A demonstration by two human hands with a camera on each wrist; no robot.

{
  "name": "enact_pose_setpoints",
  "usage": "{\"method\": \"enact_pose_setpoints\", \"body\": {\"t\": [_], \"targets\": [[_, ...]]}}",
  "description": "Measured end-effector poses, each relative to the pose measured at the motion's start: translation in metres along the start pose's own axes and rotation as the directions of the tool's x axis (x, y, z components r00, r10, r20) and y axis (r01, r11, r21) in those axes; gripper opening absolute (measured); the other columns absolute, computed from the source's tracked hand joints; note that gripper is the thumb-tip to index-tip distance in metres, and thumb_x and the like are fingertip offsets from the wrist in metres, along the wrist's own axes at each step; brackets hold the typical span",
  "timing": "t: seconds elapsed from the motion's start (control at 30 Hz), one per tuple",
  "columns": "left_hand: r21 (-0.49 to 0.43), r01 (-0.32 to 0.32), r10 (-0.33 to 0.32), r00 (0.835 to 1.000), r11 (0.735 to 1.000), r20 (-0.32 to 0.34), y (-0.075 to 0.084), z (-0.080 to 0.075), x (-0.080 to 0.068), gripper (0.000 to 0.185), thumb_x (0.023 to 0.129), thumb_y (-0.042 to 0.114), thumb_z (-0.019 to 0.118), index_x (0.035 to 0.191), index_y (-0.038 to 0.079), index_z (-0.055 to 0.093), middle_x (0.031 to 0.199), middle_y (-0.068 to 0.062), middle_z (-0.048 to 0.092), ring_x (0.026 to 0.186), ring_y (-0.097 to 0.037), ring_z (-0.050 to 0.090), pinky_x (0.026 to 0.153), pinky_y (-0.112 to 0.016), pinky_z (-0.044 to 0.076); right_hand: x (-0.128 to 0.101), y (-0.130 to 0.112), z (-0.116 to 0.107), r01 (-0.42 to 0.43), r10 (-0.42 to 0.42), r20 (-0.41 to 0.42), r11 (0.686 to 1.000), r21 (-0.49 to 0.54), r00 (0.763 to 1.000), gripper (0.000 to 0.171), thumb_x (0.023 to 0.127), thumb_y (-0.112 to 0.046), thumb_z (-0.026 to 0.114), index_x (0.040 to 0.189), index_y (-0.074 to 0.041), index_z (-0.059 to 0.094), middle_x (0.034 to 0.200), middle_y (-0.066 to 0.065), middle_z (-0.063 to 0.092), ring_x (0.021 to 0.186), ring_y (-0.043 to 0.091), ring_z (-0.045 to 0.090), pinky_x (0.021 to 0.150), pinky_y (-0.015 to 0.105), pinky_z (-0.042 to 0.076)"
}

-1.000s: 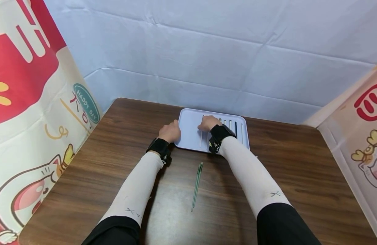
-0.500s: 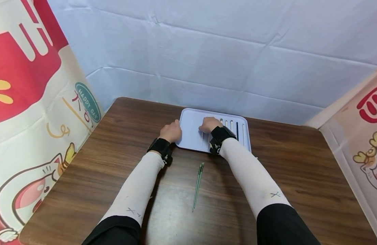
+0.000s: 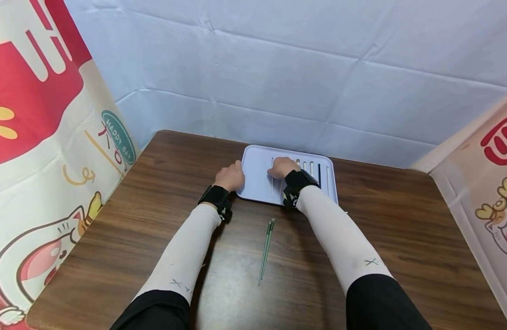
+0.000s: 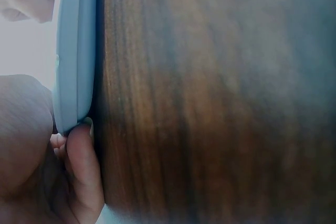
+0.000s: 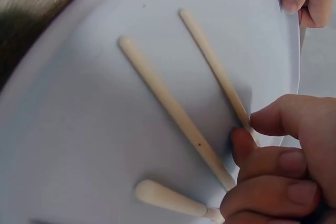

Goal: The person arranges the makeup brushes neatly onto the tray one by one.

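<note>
A pale lavender tray (image 3: 255, 176) lies near the table's far edge. My left hand (image 3: 230, 177) grips its left rim; in the left wrist view, fingers (image 4: 81, 156) curl against the tray's edge from below. My right hand (image 3: 281, 167) is over the tray's middle. There, its thumb and index finger pinch a thin pale wooden stick (image 5: 215, 66) that lies on the tray. Beside this stick lie a thicker wooden stick (image 5: 163, 95) and a bulb-ended wooden handle (image 5: 170, 198). Their far ends are hidden behind the right hand.
Farther right on the tray lie several slim tools, among them a dark stick (image 3: 319, 175) and a pale thin one (image 3: 328, 181). A pair of green chopsticks (image 3: 266, 252) lies on the brown wooden table (image 3: 154, 229) in front of the tray. Fabric curtains (image 3: 278, 91) surround the table.
The pinched thin stick lies slightly straighter on the tray, its near end a little farther right. Both hands stay almost where they were; the view has shifted slightly.
</note>
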State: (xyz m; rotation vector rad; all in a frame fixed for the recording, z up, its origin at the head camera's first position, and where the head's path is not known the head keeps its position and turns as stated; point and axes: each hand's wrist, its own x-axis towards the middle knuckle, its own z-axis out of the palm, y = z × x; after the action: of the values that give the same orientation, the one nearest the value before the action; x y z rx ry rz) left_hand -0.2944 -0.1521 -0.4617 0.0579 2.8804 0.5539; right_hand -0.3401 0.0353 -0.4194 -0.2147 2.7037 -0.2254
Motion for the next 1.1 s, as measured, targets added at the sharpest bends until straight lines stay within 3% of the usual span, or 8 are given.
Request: {"method": "enact_pose_setpoints", "body": {"t": [0.23, 0.6, 0.83, 1.1], "targets": [[0.000, 0.001, -0.001, 1.000, 1.000, -0.004, -0.0011, 0.0025, 0.0028, 0.030, 0.109, 0.022, 0.033, 0.129, 0.003, 0.046, 0.108, -0.013, 0.059, 0.089, -0.031, 0.060, 0.078, -0.044, 0.051, -0.0037, 0.0013, -0.0004, 0.027, -0.027, 0.024, 1.000, 0.006, 0.999, 0.032, 0.102, -0.032, 0.052, 0.078, -0.011, 0.047, 0.074, 0.004, 0.044, 0.067, 0.019, 0.046, 0.064, 0.033, 0.037], [0.000, 0.001, -0.001, 1.000, 1.000, -0.002, 0.0016, 0.0006, -0.0009, 0.029, 0.109, 0.020, 0.031, 0.128, 0.003, 0.046, 0.107, -0.013, 0.059, 0.088, -0.033, 0.060, 0.077, -0.045, 0.050, -0.0036, 0.0037, -0.0021, 0.038, -0.039, 0.041, 0.999, 0.025, 0.998, 0.033, 0.102, -0.029, 0.051, 0.076, -0.010, 0.048, 0.070, 0.003, 0.041, 0.064, 0.019, 0.044, 0.062, 0.034, 0.037], [-0.006, 0.002, -0.002, 1.000, 1.000, 0.001, 0.0028, 0.0010, -0.0029, 0.031, 0.109, 0.020, 0.032, 0.130, 0.003, 0.045, 0.109, -0.013, 0.059, 0.089, -0.033, 0.060, 0.078, -0.045, 0.050, -0.0093, 0.0038, -0.0034, 0.063, -0.064, 0.041, 0.998, 0.028, 0.997, 0.028, 0.103, -0.029, 0.050, 0.086, -0.008, 0.054, 0.075, 0.004, 0.043, 0.067, 0.019, 0.045, 0.066, 0.034, 0.038], [-0.014, 0.009, -0.008, 1.000, 1.000, 0.008, 0.0014, -0.0005, -0.0018, 0.033, 0.109, 0.020, 0.031, 0.134, 0.003, 0.043, 0.113, -0.014, 0.058, 0.092, -0.034, 0.060, 0.081, -0.046, 0.050, -0.0018, 0.0040, -0.0050, 0.039, -0.039, 0.035, 0.999, 0.010, 0.999, 0.035, 0.103, -0.034, 0.051, 0.078, -0.010, 0.050, 0.073, 0.004, 0.043, 0.066, 0.020, 0.045, 0.065, 0.035, 0.038]]}}
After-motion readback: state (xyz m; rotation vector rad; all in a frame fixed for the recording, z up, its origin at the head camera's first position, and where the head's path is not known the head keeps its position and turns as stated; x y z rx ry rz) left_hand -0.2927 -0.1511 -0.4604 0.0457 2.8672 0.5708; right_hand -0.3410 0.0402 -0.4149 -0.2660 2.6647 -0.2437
